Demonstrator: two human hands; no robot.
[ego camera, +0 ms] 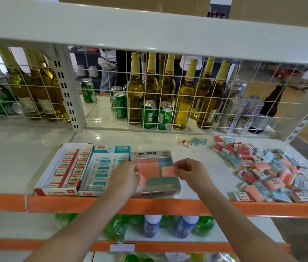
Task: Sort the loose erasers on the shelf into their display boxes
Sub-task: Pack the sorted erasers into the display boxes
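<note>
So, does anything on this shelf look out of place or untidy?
Yes. A jumbled pile of loose erasers lies at the shelf's right, outside the display boxes. A few strays sit apart behind it. The boxed rows look neat.

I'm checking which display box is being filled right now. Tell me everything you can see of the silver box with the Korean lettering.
The silver cardboard display box with Korean lettering lies flat near the orange front edge of the white shelf, rightmost of three boxes, against the teal and white box. Its back flap stands upright, showing black lettering. Inside lie pink and teal wrapped erasers, with parts looking unfilled. The left hand rests at its left edge; the right hand holds a pink wrapped eraser over it.
</note>
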